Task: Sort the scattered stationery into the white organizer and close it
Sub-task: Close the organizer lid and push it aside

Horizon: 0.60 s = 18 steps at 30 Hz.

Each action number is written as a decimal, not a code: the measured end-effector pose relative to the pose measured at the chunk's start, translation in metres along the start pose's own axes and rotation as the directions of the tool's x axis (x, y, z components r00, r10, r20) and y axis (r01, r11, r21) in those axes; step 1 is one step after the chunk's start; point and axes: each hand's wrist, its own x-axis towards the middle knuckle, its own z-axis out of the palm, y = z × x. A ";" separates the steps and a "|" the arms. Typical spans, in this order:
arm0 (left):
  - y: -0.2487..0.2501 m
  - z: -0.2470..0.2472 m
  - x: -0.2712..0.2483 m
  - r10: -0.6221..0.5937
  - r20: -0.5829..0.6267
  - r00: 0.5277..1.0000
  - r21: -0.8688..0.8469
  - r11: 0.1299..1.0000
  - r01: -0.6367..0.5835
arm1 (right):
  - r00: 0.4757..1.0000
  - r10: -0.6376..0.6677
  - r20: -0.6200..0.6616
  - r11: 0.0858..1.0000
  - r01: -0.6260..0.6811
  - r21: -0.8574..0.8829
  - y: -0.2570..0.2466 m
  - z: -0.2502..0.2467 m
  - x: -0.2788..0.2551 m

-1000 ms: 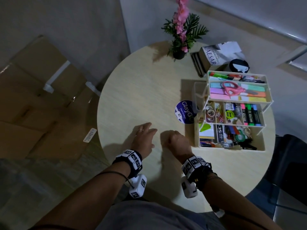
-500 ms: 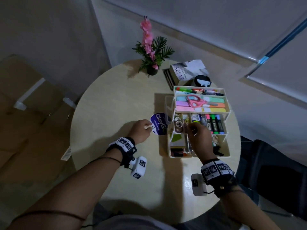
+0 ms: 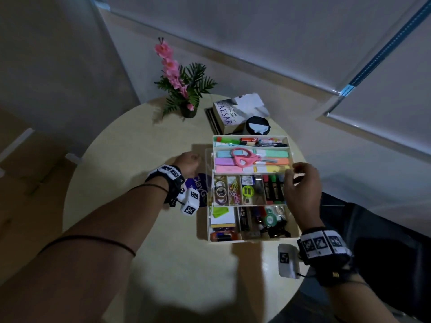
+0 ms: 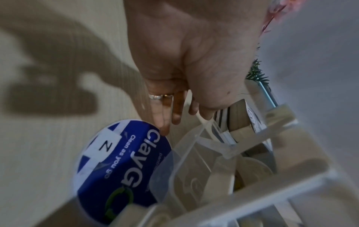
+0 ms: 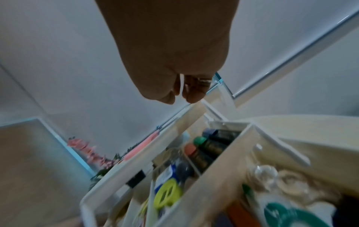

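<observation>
White organizer [image 3: 250,240], tiers fanned open, long axis running left-right. Left hand [image 3: 187,160] at its clear lid [image 4: 184,153], grip indeterminate; right hand [image 3: 300,185] relaxed beside top tray [image 3: 250,136].

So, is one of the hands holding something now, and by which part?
The right hand holds nothing: its fingers hover by the top tray's right end. The left hand's fingers are at the clear lid's edge; a grip there cannot be told.
</observation>
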 end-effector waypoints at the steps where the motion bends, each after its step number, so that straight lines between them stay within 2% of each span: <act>1: -0.003 0.001 0.012 0.067 0.035 0.997 0.066 0.995 -0.069 | 1.000 0.024 0.012 0.999 -0.024 -0.021 0.008 -0.001 0.012; 3: 0.012 0.007 0.020 0.034 0.053 0.998 -0.059 0.998 -0.031 | 0.993 0.097 0.071 0.995 -0.095 -0.037 0.018 -0.003 0.031; 5: 0.024 0.011 0.024 0.014 -0.045 0.999 -0.052 0.999 -0.016 | 0.985 0.124 0.119 0.992 -0.122 -0.021 0.022 -0.003 0.043; 8: 0.031 0.012 0.029 0.016 -0.185 0.983 0.175 0.984 0.017 | 0.983 0.102 0.152 0.995 -0.102 -0.005 0.026 -0.003 0.054; 13: 0.036 0.011 0.027 0.055 -0.218 0.974 0.242 0.970 0.000 | 0.970 0.138 0.201 0.990 -0.143 0.013 0.034 -0.006 0.060; 18: 0.038 0.011 0.014 0.104 -0.249 0.963 0.237 0.970 -0.044 | 0.979 -0.009 0.205 0.998 -0.002 0.055 0.025 -0.022 0.043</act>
